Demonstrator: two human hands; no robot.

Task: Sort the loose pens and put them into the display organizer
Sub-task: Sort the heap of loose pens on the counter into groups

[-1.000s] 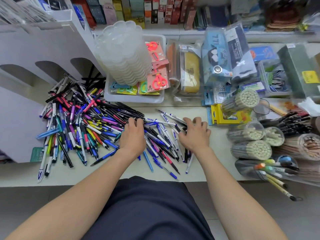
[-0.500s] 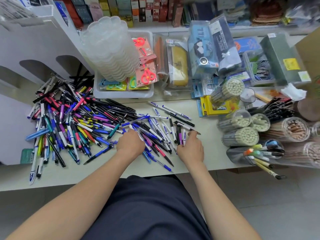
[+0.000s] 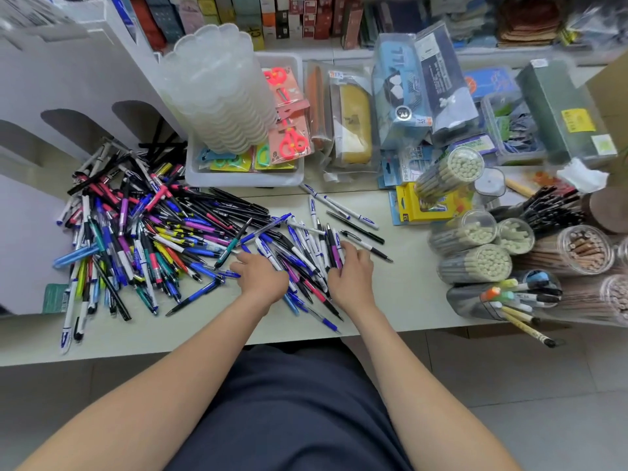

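Note:
A big heap of loose pens point(image 3: 146, 232) in blue, black, pink, yellow and white covers the left half of the white table point(image 3: 407, 294). A smaller bunch of blue and white pens point(image 3: 306, 253) lies between my hands. My left hand point(image 3: 261, 277) sits palm down on its left side, fingers curled over pens. On the bunch's right side, my right hand point(image 3: 351, 273) has its fingers curled around several pens. The white display organizer point(image 3: 68, 93) with arched slots stands at the far left behind the heap.
A white bin point(image 3: 244, 175) with stacked clear cups point(image 3: 221, 90) and scissors packs stands behind the pens. Pencil cases in bags point(image 3: 353, 124) lie beyond. Clear tubes of pencils point(image 3: 475, 263) and markers crowd the right edge. Three pens point(image 3: 356, 226) lie apart.
Both hands have pulled back toward me and drawn closer together, raking the small bunch of pens into a tighter bundle. The view has shifted slightly.

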